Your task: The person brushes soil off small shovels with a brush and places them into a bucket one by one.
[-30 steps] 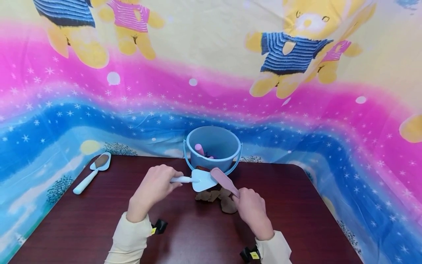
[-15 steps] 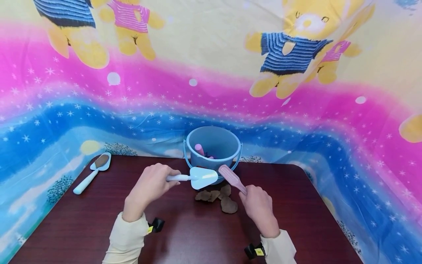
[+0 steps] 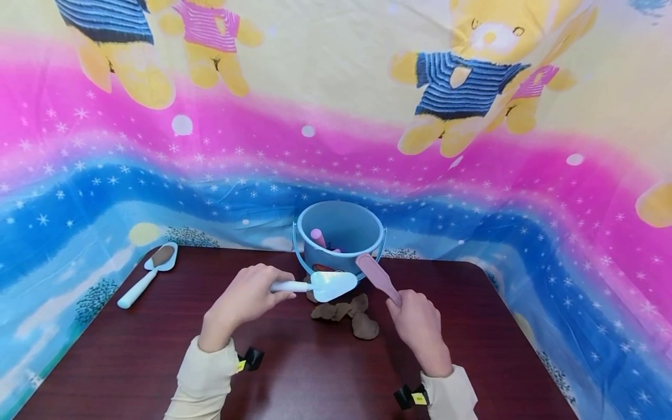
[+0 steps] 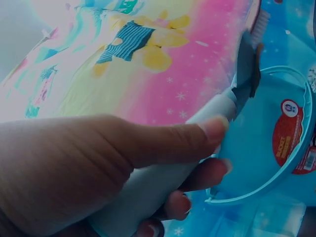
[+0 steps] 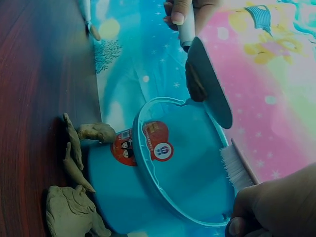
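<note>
My left hand (image 3: 244, 300) grips the handle of a light blue toy shovel (image 3: 333, 286), its blade held level in front of the bucket. A brown lump of clay (image 5: 195, 84) clings to the blade's underside in the right wrist view. The right hand (image 3: 417, 324) holds a pink brush (image 3: 377, 276) by its handle, a little to the right of the blade and apart from it. Its white bristles (image 5: 234, 168) show in the right wrist view. Below the blade, several flattened brown clay pieces (image 3: 364, 326) lie on the dark table (image 3: 315, 379).
Behind the tools stands a blue bucket (image 3: 341, 211) with its bail handle lowered toward me and a pink item (image 3: 317, 237) inside. At the back left lies another light blue shovel (image 3: 137, 291) bearing a brown lump (image 3: 163, 255). A patterned cloth (image 3: 336, 157) rises along the table's edges.
The brush, which overlapped the shovel's blade, has moved right and away from it with my right hand. The shovel drew slightly left, then came back to the right.
</note>
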Action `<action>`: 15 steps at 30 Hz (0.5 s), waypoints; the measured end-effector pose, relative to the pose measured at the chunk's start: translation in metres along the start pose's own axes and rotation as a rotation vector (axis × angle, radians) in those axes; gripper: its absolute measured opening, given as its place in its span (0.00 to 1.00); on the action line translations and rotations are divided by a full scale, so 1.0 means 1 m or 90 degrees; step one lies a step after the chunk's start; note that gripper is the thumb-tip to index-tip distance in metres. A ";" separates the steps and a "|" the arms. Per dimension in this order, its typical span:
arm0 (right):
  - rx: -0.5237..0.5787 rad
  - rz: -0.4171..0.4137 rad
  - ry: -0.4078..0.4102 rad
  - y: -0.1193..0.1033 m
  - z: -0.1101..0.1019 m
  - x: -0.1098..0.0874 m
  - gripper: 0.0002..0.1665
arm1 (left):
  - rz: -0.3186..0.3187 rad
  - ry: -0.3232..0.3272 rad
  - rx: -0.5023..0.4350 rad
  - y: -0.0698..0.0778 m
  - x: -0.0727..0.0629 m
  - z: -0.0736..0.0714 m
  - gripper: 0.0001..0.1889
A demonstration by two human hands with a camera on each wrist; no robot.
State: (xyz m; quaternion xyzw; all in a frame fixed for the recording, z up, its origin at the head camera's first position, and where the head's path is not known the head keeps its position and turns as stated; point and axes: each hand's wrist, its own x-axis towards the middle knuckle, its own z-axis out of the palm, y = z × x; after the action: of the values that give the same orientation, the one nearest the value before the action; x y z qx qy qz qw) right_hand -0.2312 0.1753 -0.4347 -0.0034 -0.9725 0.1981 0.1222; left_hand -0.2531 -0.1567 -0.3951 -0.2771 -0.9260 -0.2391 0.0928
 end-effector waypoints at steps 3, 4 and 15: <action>0.002 0.000 0.005 0.000 -0.003 0.000 0.13 | 0.002 -0.029 -0.023 0.003 0.001 0.002 0.06; 0.004 0.001 0.005 0.000 -0.004 0.000 0.14 | 0.000 -0.038 -0.032 0.003 0.001 0.002 0.05; 0.031 -0.006 0.029 -0.003 -0.007 -0.002 0.14 | -0.032 -0.120 -0.114 0.005 0.004 0.010 0.08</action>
State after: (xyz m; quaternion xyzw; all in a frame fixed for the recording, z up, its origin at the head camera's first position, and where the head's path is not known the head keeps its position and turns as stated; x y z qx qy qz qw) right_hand -0.2273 0.1755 -0.4280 -0.0005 -0.9644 0.2210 0.1453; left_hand -0.2535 -0.1460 -0.4007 -0.2822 -0.9122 -0.2960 -0.0256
